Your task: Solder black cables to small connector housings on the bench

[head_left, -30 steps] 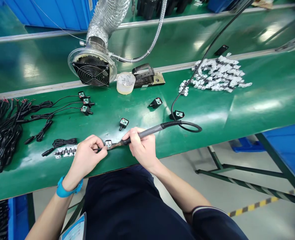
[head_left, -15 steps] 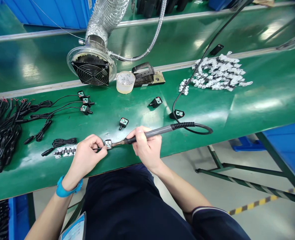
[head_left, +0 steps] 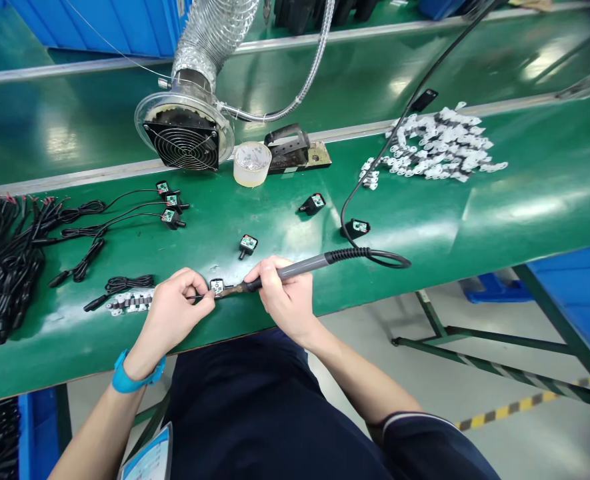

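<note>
My right hand (head_left: pixel 287 300) is closed around the grey handle of a soldering iron (head_left: pixel 302 267). The iron's tip meets the lower right part of a small black housing with a circuit board (head_left: pixel 217 287) lying on the green bench. On the other side, my left hand (head_left: pixel 182 307) pinches a thin black cable (head_left: pixel 195 297) by its end, right at the board. Its fingertips hide the wire ends. Behind that cable lie its coiled length (head_left: pixel 129 283) and a strip of white-and-grey clips (head_left: pixel 131 302).
More board housings (head_left: pixel 247 246) lie farther back. A fume extractor fan (head_left: pixel 187 145), a solder wire tub (head_left: pixel 251 165) and an iron stand (head_left: pixel 295 150) line the back edge. Black cables (head_left: pixel 7 267) are heaped left, white clips (head_left: pixel 445 143) right. The iron's cord (head_left: pixel 347 207) crosses the bench.
My right hand has shifted slightly left with the soldering iron, its tip now lower on the board. The cord loop moved left too. My left hand stays in place.
</note>
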The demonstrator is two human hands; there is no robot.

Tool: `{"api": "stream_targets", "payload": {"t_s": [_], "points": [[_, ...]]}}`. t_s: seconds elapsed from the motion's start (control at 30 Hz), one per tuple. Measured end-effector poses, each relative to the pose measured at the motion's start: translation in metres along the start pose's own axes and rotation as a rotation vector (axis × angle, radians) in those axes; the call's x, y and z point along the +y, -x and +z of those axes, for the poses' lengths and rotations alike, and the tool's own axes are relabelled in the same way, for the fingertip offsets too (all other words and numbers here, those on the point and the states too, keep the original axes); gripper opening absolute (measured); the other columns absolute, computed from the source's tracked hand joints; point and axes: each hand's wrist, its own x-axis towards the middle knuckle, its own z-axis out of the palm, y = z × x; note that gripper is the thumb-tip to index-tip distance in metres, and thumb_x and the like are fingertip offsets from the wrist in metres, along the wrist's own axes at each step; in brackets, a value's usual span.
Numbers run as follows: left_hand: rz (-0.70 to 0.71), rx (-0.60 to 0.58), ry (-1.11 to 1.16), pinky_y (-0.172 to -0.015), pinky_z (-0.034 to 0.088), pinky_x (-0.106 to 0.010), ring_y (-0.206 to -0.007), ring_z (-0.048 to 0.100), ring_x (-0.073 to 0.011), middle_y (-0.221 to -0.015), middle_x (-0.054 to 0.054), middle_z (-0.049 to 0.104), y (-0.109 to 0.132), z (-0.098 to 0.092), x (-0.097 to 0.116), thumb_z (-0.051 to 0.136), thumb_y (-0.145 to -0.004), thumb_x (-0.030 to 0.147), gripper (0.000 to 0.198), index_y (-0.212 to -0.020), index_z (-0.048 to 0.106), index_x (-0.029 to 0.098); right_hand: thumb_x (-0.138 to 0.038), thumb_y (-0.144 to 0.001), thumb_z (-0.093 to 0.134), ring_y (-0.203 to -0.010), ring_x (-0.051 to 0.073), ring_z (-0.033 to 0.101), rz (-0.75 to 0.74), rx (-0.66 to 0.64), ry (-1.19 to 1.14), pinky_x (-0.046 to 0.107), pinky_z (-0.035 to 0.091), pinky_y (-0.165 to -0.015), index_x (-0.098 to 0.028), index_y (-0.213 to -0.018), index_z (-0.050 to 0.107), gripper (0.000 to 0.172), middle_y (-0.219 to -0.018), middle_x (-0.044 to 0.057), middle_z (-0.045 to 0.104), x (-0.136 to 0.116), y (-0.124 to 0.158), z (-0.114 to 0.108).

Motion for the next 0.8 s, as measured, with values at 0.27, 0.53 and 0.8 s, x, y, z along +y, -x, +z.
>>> {"api": "stream_targets", "payload": {"t_s": [0.27,0.53,0.8], "points": [[0.0,-0.002,-0.003,-0.054,0.038,-0.025,-0.058,0.051,-0.0103,-0.077,0.001,0.057,-0.0002,-0.0004,0.0017,0.067,-0.078,0.03,0.018,-0.07,0.056,0.02,-0.047,-0.101,0.049,-0.064,0.017,0.064,-0.008,0.007,-0.013,0.027,0.053,-0.055,-0.02,-0.072,0.069,0.044,-0.065,0.004,0.062,0.0034,0.0,-0.0009],[0.001,-0.001,-0.007,-0.054,0.038,-0.025,-0.058,0.051,-0.01,-0.076,0.001,0.057,0.0,-0.0002,0.001,0.067,-0.078,0.029,0.017,-0.07,0.055,0.019,-0.046,-0.101,0.049,-0.063,0.017,0.064,-0.003,-0.001,-0.021,0.027,0.052,-0.054,-0.02,-0.072,0.069,0.044,-0.063,0.003,0.061,0.0043,0.0,-0.0009],[-0.006,0.001,-0.004,-0.055,0.038,-0.025,-0.059,0.051,-0.0103,-0.077,0.001,0.057,-0.0002,-0.0006,0.0024,0.067,-0.078,0.03,0.018,-0.069,0.055,0.019,-0.046,-0.101,0.049,-0.065,0.016,0.063,0.0,-0.001,-0.032,0.026,0.052,-0.056,-0.018,-0.074,0.07,0.044,-0.065,0.003,0.062,0.0049,0.0002,-0.0004]]}}
